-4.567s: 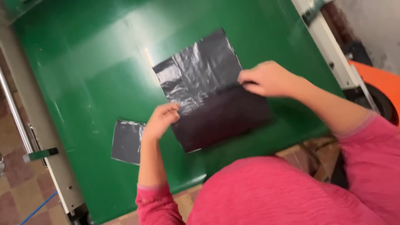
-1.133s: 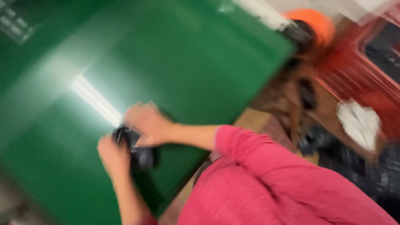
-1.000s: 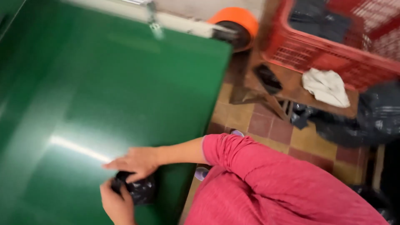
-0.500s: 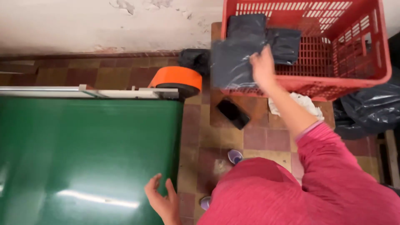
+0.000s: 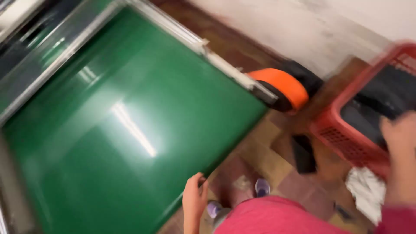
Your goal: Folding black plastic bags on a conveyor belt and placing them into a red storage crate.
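Left hand (image 5: 194,203) rests at the near edge of the green table (image 5: 108,130), its grip loosely apart and empty; right hand (image 5: 401,136) is blurred at the red crate (image 5: 346,138), over dark folded sheets (image 5: 381,97), and whether that grip is closed cannot be told. Risk, in my judgement: the fast reach with the view swinging could miss or drop a sheet onto the floor, where a dark piece (image 5: 303,154) and a white rag (image 5: 368,193) already lie underfoot. Table glossy, metal-framed, with an orange roller (image 5: 281,84) at its corner; floor tiled brown; wall (image 5: 303,26) stained plaster.
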